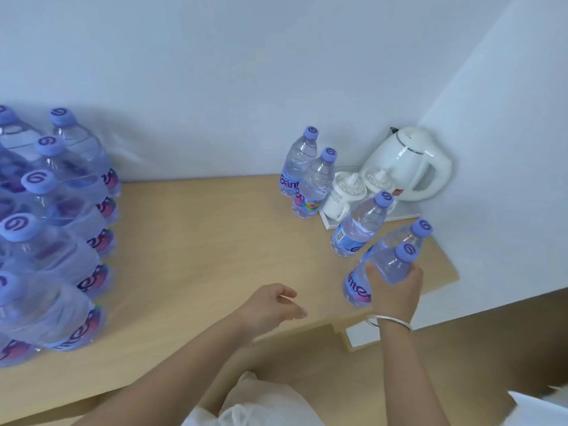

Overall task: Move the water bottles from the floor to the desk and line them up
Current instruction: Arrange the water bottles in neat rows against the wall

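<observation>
Clear water bottles with purple caps stand on the light wooden desk (199, 241). Two bottles (302, 173) stand together at the back near the wall. A third bottle (359, 226) stands closer, to their right. My right hand (395, 290) grips the nearest bottle (390, 265) by its upper body at the desk's right front edge; another bottle (408, 235) stands right behind it. My left hand (273, 305) hovers over the desk's front part, fingers relaxed and holding nothing.
A shrink-wrapped pack of several bottles (52, 241) fills the desk's left side. A white kettle (408, 164) and two white lidded cups (347, 192) sit on a white tray (405, 214) in the back right corner. White walls close the back and right.
</observation>
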